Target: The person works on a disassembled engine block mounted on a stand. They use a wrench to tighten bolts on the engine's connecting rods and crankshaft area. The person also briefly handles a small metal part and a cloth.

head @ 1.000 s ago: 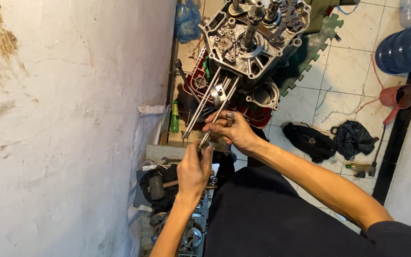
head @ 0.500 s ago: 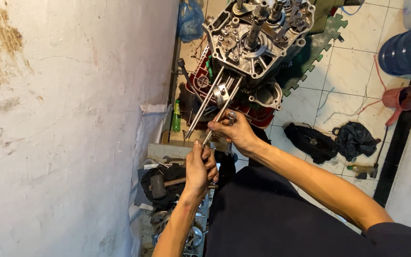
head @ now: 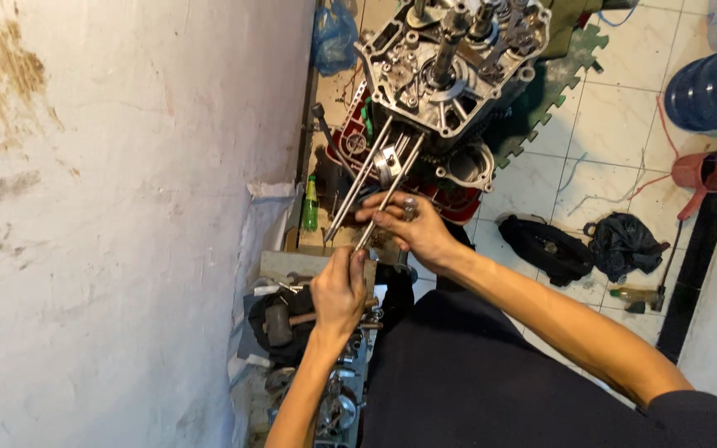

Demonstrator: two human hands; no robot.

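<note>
**Engine Crankcase: Stud Handling**

The engine crankcase (head: 450, 70) stood against the wall (head: 126, 207), with long cylinder studs (head: 392, 187) projecting toward the person. The right hand (head: 412, 228) was closed around the lower part of one stud, with a small round metal part (head: 409, 207) pinched in its fingertips. The left hand (head: 340, 290) was curled at the free end of the same stud; what it gripped could not be determined. A red tray (head: 458, 203) lay beneath the crankcase. A green bottle (head: 311, 207) stood beside the wall.
</note>
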